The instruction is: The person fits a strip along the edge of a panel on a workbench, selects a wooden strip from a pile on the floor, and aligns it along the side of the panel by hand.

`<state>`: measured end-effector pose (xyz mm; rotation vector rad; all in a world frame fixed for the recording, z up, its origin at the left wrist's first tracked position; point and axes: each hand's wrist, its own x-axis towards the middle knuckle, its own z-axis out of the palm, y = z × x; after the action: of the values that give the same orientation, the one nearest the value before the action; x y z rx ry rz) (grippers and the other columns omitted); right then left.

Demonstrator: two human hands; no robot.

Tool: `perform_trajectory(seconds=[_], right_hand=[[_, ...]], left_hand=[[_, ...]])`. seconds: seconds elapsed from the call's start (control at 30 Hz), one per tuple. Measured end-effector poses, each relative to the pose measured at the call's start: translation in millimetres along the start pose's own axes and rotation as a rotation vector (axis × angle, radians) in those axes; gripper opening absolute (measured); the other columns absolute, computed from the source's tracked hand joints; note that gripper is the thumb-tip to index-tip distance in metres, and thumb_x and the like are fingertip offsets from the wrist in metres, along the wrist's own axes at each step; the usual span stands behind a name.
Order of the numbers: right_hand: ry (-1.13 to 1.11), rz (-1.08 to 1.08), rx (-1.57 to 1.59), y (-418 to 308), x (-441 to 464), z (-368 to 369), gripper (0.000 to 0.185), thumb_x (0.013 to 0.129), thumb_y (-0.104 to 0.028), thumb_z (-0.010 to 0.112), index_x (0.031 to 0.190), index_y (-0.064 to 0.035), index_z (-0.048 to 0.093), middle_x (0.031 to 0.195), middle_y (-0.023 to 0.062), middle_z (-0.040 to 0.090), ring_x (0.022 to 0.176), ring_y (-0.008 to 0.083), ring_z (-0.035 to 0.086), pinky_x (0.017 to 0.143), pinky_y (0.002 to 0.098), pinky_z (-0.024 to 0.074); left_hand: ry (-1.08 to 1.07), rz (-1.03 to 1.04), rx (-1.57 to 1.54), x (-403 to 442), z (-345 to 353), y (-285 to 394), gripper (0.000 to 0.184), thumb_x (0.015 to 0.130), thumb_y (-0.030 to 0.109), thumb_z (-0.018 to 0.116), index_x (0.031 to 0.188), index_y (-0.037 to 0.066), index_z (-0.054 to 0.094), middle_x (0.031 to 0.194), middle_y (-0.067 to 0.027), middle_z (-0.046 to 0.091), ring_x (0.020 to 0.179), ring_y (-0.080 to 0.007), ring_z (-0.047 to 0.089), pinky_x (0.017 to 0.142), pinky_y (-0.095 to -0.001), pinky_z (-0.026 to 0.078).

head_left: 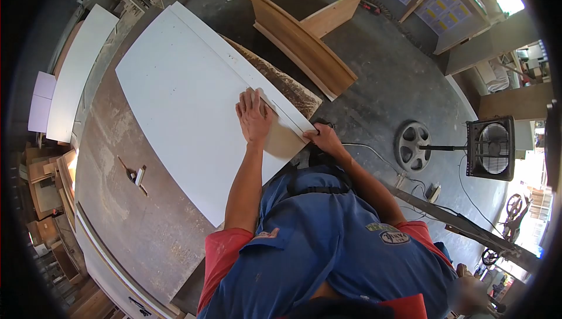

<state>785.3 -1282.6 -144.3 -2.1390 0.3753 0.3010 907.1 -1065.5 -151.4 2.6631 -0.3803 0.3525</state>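
Panel (pixel 181 102), white and broad, lies flat on the brown table (pixel 117 202) in front of the person, its long axis running aslant from the near right to the far left. Strip (pixel 234 61), also white, follows the panel's right long edge, lying lengthwise with it, and this line is what both hands are set against. The left hand (pixel 254 121) rests palm down on the panel, fingers laid out nearly straight and only slightly parted, pointing away from the body; the strip lies just to its right, beside the thumb, so this hand is nearer the middle of that long edge. The right hand (pixel 326 139) is at the strip's near end, by the panel's near right corner, its fingers curled and the thumb side against the edge; whether it pinches the strip, the panel or some small thing hidden in the fist, I cannot tell. From the right hand, the strip stretches forward and to the left, past the left hand, to the far corner. Beyond the long edge, well apart from both hands, a brown frame (pixel 298 44) stands on the floor.
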Motion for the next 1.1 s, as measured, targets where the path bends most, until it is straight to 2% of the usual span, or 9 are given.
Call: perform_trajectory(seconds=[0.33,0.4,0.83,1.1], right_hand=[[-0.001,-0.002,-0.019,-1.6,0.0,-1.1,0.045,0.085,-0.04,0.075,0.092,0.0032,0.065,0.086,0.0271,0.066,0.083,0.0413,0.068,0.073,0.0451,0.0491],[-0.044,0.043,0.027,-1.7,-0.1,-2.0,0.044,0.085,-0.04,0.075,0.092,0.0028,0.065,0.087,0.0274,0.067,0.085,0.0422,0.067,0.073,0.0453,0.0493],[-0.018,0.013,0.039,3.5,0.8,1.8,0.046,0.085,-0.041,0.075,0.091,0.0033,0.064,0.086,0.0288,0.066,0.086,0.0434,0.067,0.072,0.0467,0.0483],[-0.013,0.007,-0.008,3.9,2.6,1.7,0.05,0.083,-0.044,0.076,0.091,0.0036,0.064,0.087,0.028,0.067,0.088,0.0441,0.067,0.073,0.0477,0.049]], left_hand=[[0.006,-0.006,0.009,0.3,1.9,-1.2,0.063,0.087,0.025,0.063,0.146,0.015,0.045,0.153,-0.0135,0.04,0.143,-0.0359,0.032,0.118,-0.0529,0.025],[0.026,0.009,0.009,-0.2,0.5,-0.4,0.059,0.089,0.023,0.061,0.145,0.014,0.046,0.151,-0.0154,0.044,0.14,-0.0382,0.037,0.116,-0.0523,0.028],[0.037,0.003,-0.017,-0.5,-3.3,1.2,0.058,0.089,0.023,0.061,0.144,0.013,0.047,0.151,-0.0145,0.044,0.141,-0.0376,0.036,0.115,-0.0538,0.028],[0.023,-0.019,-0.007,-0.6,1.1,2.7,0.059,0.087,0.023,0.063,0.144,0.014,0.049,0.153,-0.0142,0.041,0.143,-0.0361,0.034,0.118,-0.0516,0.024]])
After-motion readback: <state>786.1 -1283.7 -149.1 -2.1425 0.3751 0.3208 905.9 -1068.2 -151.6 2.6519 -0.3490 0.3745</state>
